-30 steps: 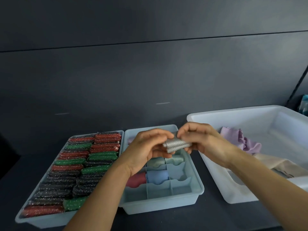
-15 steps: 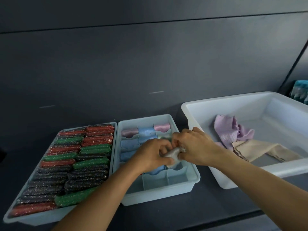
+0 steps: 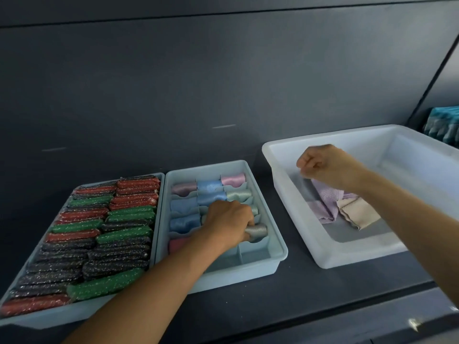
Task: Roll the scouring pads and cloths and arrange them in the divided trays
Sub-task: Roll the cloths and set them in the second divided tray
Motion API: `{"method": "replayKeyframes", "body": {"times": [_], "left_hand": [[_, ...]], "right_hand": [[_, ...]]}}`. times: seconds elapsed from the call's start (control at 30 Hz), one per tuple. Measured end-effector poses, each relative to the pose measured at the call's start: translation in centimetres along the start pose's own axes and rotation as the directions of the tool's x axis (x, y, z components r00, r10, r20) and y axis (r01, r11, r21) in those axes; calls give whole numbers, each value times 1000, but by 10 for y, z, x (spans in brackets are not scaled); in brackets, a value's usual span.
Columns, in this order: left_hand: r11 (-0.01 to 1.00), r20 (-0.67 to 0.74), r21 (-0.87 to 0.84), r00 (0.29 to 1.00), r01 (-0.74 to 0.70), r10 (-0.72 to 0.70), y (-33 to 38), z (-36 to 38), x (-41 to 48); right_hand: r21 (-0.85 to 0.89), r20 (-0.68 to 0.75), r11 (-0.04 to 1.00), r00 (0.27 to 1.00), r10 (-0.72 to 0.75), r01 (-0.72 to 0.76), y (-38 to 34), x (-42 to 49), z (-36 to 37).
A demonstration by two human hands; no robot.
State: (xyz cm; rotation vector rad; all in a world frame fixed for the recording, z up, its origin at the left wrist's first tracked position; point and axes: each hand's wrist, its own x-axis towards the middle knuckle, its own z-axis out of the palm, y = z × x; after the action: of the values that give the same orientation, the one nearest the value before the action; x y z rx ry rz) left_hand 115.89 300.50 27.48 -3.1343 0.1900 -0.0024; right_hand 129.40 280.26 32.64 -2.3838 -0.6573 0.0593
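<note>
Curled fingers of the left hand [image 3: 228, 222] grip a grey rolled cloth [image 3: 257, 230], which lies in a compartment in the right-hand column of the divided tray [image 3: 248, 274], toward its near end. Other pink, blue, pale green and red rolls fill compartments farther back and to the left in that tray. Right of the divided tray, apart from it, the right hand [image 3: 327, 167] hangs over a white tub [image 3: 293, 194], its fingers curled into a fist on nothing. 2 loose cloths (lilac [image 3: 327, 197] and beige [image 3: 357, 212]) lie inside the tub. Against the divided tray's left side sits a tray of scouring pad rolls [image 3: 82, 234].
</note>
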Motion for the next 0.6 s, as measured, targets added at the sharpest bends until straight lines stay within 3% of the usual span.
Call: {"method": "replayKeyframes", "body": {"times": [0.07,0.17,0.27,0.5,0.6], "left_hand": [[1000,45,-6,999,7,-7,1,-3,0],[985,102,-163,994,58,-42,-4,-8,1],[922,49,-359,989,145,-137,-6,-16,1],[644,-49,-757,974,109,-222,0,-29,1],[507,-100,-862,968,32,-231,3,-41,-2]], "right_hand": [[-241,152,970,986,65,-27,21,7,5],[-524,403,852,875,269,-21,39,7,15],[-576,482,815,832,276,63,38,3,25],[-627,443,771,866,233,113,43,3,36],[-556,298,827,948,114,76,31,5,15]]}}
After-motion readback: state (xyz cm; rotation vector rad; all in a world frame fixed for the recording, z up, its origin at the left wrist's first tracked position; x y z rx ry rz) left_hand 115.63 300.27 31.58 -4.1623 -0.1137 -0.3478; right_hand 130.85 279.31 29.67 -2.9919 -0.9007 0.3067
